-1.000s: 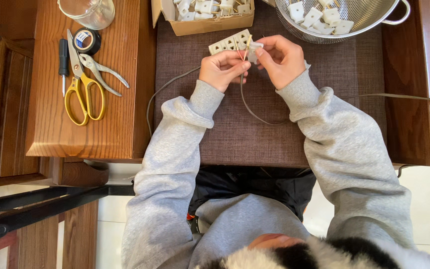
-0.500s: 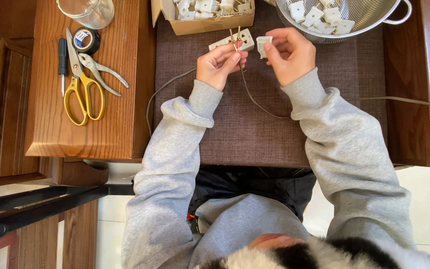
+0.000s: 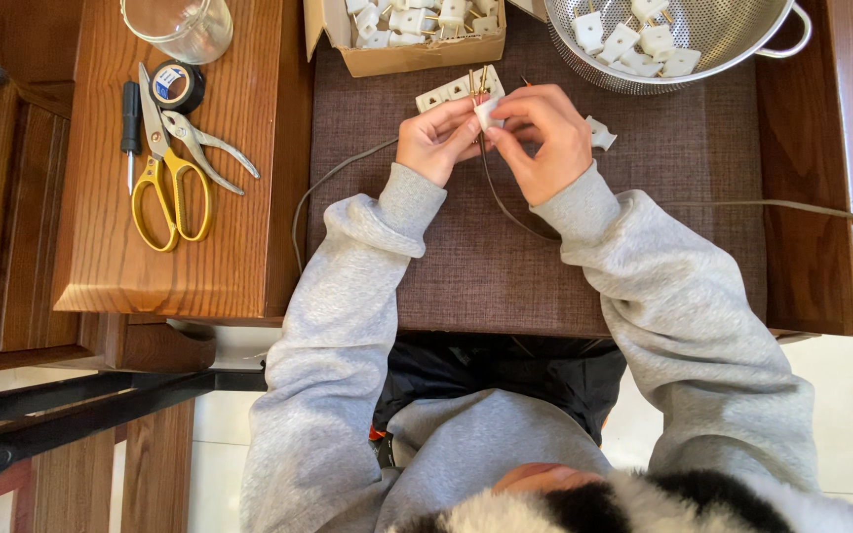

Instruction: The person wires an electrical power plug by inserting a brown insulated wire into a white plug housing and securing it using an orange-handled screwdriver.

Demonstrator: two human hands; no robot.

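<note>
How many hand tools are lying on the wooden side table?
3, side by side: a black-handled screwdriver leftmost, yellow-handled scissors in the middle, metal pliers to their right. None seem hidden.

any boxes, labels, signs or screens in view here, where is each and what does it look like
Cardboard box: top centre of the brown mat, just beyond the hands; open, tan, rectangular, holding white plug parts.
Tape roll: on the wooden side table left of the mat, above the yellow-handled scissors; round, black, with a blue and white label in its core.
No signs or screens are in view.
</note>
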